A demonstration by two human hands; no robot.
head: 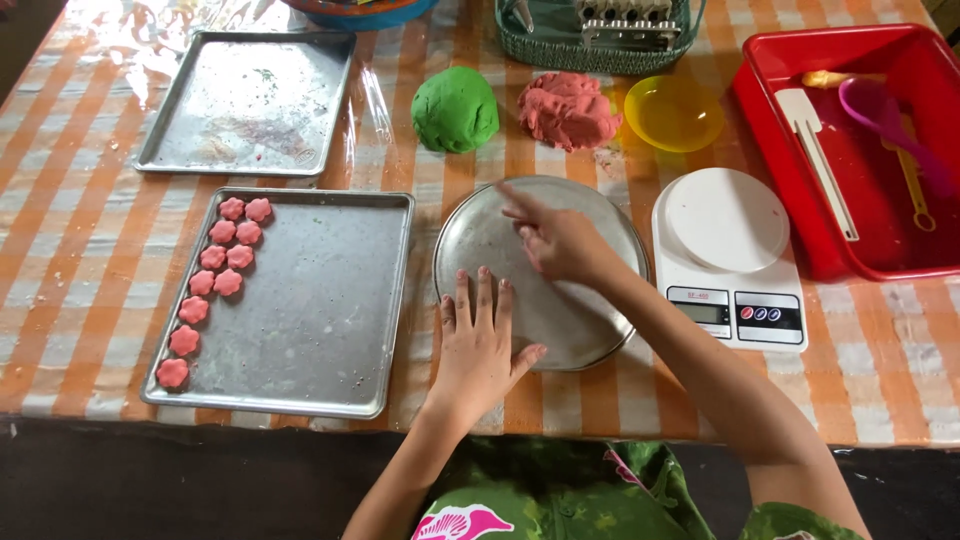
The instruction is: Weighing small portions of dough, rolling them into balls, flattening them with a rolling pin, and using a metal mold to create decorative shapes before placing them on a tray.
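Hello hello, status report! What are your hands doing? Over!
Left hand flat, open on round metal plate. Right hand open over plate, finger out. Pink dough and green dough ball beyond, untouched. Nothing in the way.

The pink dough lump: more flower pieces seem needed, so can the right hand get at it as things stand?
Probably yes: the right hand hovers over the round metal plate, and nothing lies between it and the pink dough lump.

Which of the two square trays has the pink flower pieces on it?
The near tray, left of the round plate. Pink pieces line its left edge; the far tray holds none.
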